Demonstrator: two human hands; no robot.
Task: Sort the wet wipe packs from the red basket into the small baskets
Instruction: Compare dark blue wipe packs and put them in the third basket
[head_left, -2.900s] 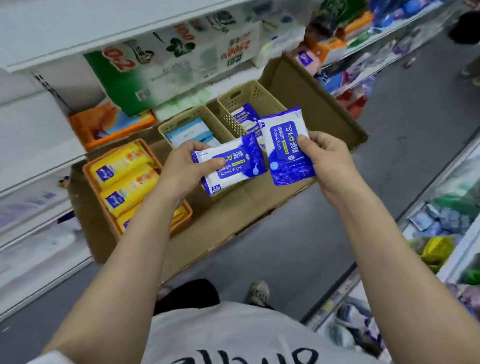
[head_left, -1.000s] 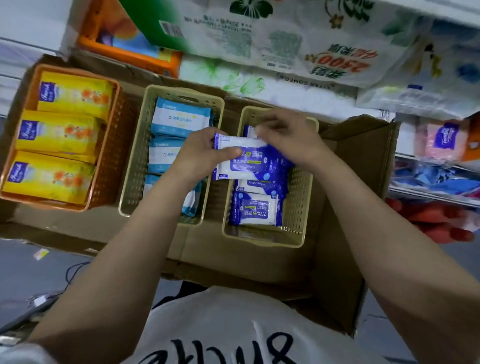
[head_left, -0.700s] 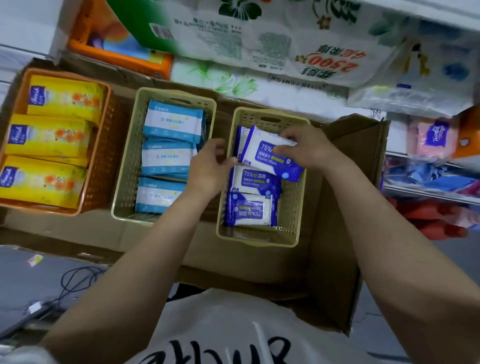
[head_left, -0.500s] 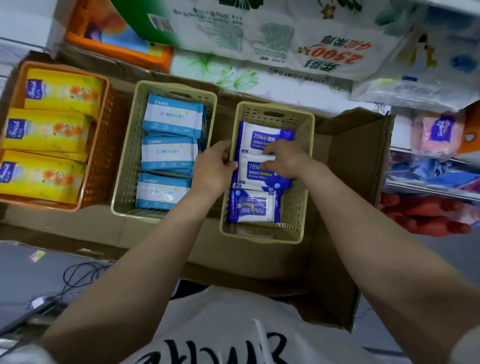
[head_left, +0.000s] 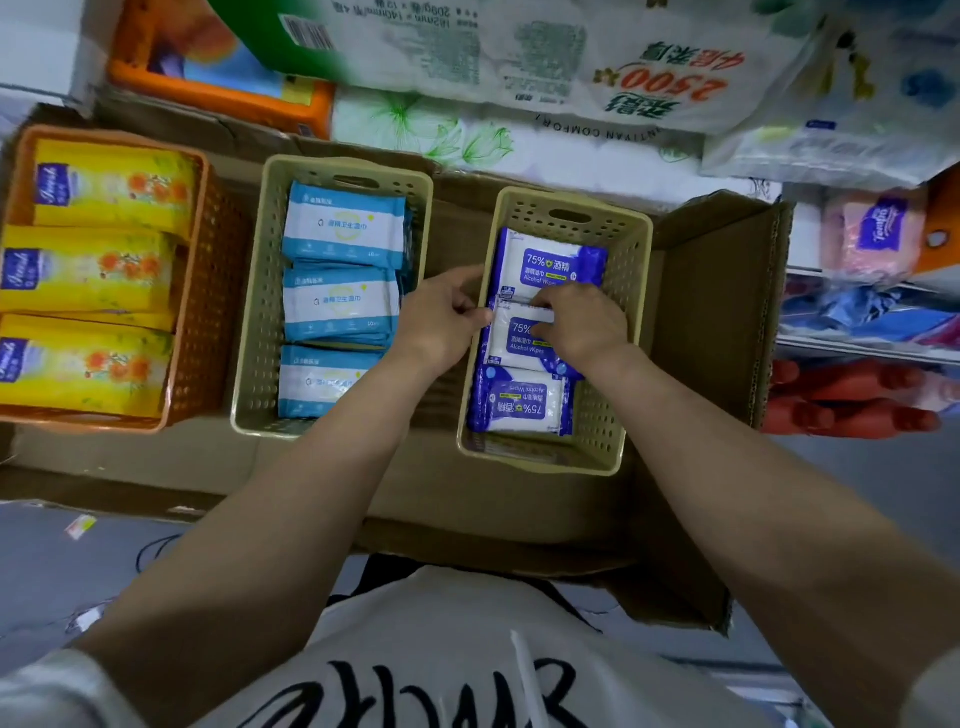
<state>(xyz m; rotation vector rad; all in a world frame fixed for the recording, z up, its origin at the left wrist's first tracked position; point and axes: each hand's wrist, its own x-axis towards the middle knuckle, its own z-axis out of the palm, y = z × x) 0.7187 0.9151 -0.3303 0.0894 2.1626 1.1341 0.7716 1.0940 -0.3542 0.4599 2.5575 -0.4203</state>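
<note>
Both hands are over the right beige basket (head_left: 631, 291), which stands inside a cardboard box (head_left: 722, 312) under a shelf. The middle blue pack (head_left: 511, 345) is being set in place between two others: a far blue pack (head_left: 550, 260) toward the basket's handle end and a near blue pack (head_left: 519, 402) toward the person. The left hand (head_left: 441, 322) is at the pack's left edge, with curled fingers that appear to pinch that edge against the basket's left wall. The right hand (head_left: 582, 325) lies on top of the pack, fingers bent down onto its upper seam; it seems to be pressing and gripping rather than let go (the fingertips themselves are partly hidden).

The relation that matters: the pack's long axis runs left to right, across the basket, while the basket's long axis runs away from the person. The pack lies directly beneath the right hand and just to the right of the left hand, so both are equally close. The slot between its neighbours looks snug, so a straight downward push is judged to be what remains before both hands can be lifted clear.

The left beige basket (head_left: 260, 312) holds light blue packs (head_left: 343, 223), and an orange basket (head_left: 202, 291) holds yellow packs (head_left: 104, 187). No red basket can be made out.
</note>
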